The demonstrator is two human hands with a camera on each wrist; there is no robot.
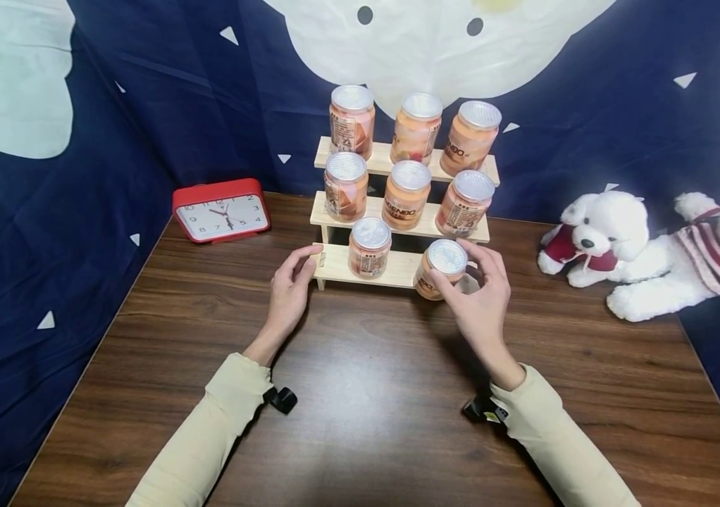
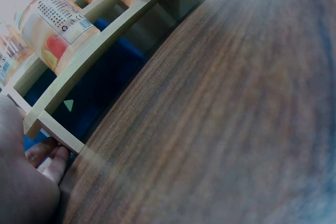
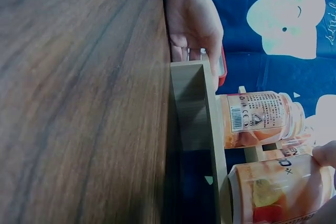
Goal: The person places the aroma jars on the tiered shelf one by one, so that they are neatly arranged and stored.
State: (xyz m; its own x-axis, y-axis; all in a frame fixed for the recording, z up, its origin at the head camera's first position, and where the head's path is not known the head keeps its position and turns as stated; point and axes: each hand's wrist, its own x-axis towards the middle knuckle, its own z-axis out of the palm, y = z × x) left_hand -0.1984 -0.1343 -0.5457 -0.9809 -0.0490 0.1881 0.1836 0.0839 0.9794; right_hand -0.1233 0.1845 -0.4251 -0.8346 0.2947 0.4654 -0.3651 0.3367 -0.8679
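A three-step wooden display stand (image 1: 401, 267) holds fruit cans with silver lids. My right hand (image 1: 485, 299) grips a fruit can (image 1: 425, 280) at the right end of the bottom step, thumb on its near side and fingers round the far side. The can's base sits at the board's front edge; whether it rests fully on the board I cannot tell. My left hand (image 1: 289, 292) holds the left end of that step, its fingers (image 2: 55, 163) bent by the end support in the left wrist view. Left of the gripped can, another fruit can (image 1: 369, 253) stands upright on the step.
Three cans stand on the middle step (image 1: 375, 206) and three on the top step (image 1: 381, 158). A red clock (image 1: 222, 210) is left of the stand. Two white plush dogs, one sitting (image 1: 601, 232) and one lying (image 1: 709, 253), are at the right of the brown table (image 1: 360, 394).
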